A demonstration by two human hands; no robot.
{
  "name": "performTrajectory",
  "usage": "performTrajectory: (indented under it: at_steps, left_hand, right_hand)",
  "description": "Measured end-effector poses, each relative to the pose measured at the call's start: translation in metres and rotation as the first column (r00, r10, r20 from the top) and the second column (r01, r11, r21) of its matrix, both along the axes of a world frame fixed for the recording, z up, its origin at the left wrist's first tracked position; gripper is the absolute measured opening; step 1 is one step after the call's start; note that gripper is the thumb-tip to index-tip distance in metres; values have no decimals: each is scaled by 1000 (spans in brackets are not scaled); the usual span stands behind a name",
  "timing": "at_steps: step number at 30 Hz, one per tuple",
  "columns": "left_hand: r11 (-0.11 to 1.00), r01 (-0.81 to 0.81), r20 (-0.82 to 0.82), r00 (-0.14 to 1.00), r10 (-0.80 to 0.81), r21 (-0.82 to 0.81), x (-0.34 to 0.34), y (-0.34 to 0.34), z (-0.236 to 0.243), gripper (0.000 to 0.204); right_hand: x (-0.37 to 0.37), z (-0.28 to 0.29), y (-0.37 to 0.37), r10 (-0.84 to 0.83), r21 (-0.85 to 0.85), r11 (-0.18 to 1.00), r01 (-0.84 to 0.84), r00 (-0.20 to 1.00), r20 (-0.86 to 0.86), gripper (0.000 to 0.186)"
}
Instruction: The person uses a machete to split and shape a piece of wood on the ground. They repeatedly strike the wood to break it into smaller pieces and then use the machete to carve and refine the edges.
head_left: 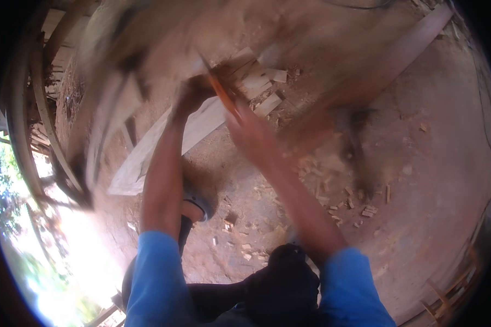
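My right hand is closed around a long, thin tool with an orange handle and a narrow dark tip pointing up and to the left. Motion blur hides what kind of tool it is. My left hand is just left of the orange handle, over the far end of a pale wooden board. Its fingers are dark and smeared, so their grip does not show. Beyond both hands lie short pale wood pieces, partly covered by the hands and tool.
Wood chips and small offcuts litter the brown dirt floor. A long beam slants across the far right. Curved timbers stand at the left, beside a bright opening. My shoe is next to the pale board.
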State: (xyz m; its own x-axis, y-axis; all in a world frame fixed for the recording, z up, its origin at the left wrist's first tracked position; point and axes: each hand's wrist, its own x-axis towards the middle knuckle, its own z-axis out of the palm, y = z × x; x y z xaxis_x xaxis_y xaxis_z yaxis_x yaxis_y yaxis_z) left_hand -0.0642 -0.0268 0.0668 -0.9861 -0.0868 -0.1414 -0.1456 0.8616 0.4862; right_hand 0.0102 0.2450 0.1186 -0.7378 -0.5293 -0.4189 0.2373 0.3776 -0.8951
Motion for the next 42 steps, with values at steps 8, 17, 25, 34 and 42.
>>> performTrajectory:
  at_steps: [8,17,25,34,42]
  left_hand:
    - [987,142,-158,979,-129,70,-6,-7,-8,42]
    - [991,86,24,996,-84,-99,-13,-15,-10,55]
    - [998,-36,65,997,39,-55,3,9,8,64]
    - [996,84,46,995,-84,-5,-18,-14,-12,68]
    - [990,77,-8,997,-78,-116,-11,-2,5,54]
  right_hand:
    - [96,20,86,-99,-20,995,97,972,-212,67]
    - [6,17,4,-38,57,998,38,999,4,52]
    - [23,-1,16,-120,51,988,148,925,-361,56]
    - [106,26,94,-87,67,994,83,994,58,58]
    - [-8,-11,-15,-95,28,994,107,955,-280,54]
